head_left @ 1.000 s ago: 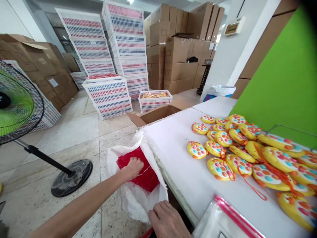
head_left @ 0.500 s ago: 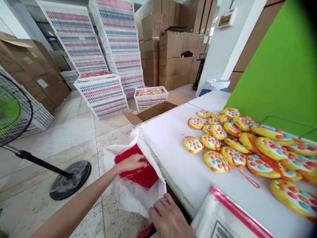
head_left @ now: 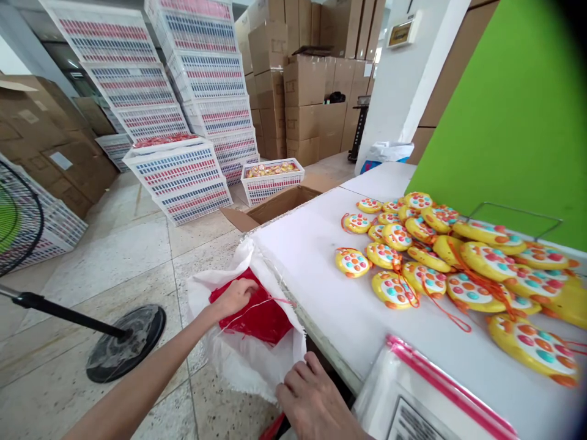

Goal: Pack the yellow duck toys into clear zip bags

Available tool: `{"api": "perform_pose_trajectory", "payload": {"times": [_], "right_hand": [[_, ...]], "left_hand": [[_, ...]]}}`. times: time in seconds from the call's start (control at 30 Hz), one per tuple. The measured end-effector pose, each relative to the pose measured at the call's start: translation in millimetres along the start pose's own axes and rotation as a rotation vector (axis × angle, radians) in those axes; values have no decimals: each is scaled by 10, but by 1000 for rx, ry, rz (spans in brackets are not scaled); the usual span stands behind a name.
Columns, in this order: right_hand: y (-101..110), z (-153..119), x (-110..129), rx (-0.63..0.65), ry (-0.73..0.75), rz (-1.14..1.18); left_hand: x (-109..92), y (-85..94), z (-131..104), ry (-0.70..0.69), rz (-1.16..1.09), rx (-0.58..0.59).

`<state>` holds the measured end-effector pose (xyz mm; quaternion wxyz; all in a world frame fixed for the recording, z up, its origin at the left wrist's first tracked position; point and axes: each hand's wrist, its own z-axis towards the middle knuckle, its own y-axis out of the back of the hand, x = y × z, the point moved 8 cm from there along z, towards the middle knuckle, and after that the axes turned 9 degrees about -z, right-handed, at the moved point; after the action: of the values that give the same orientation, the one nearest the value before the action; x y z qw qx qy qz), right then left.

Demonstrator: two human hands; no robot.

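A white woven sack (head_left: 220,275) hangs open at the table's edge, with red material (head_left: 259,318) inside. Over that red material is my left hand (head_left: 236,296), inside the sack's mouth, its fingers pinched together. What the pinch holds, if anything, is too small to make out. A thin pale thread crosses the sack's mouth just beside it. My right hand (head_left: 316,397) grips the near rim of the sack, fingers curled over the cloth. On the white table (head_left: 316,244) to the right lie several yellow dotted toys (head_left: 397,290) with orange cords.
Clear plastic bags with a pink strip (head_left: 435,385) lie at the table's front. An open cardboard box (head_left: 284,205) stands beyond the sack. To the left is a fan's black base (head_left: 126,342). Stacked white baskets (head_left: 211,85) and cartons (head_left: 305,79) stand behind.
My left hand has shifted slightly left and up within the sack, and its fingers have drawn in. My right hand keeps its grip on the rim. The whole view has turned a little right.
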<state>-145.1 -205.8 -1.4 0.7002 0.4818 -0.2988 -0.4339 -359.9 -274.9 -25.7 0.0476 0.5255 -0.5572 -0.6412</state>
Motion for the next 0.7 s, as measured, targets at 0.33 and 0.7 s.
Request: {"api": "perform_pose_trajectory", "payload": {"times": [0.33,0.7], "right_hand": [[-11,-59,-7,39,-33,9],[28,-90,-29,42,-40,63]], "left_hand": [[-395,84,-135,-46,46,-161],[-29,112,-156,91,155,-106]]}}
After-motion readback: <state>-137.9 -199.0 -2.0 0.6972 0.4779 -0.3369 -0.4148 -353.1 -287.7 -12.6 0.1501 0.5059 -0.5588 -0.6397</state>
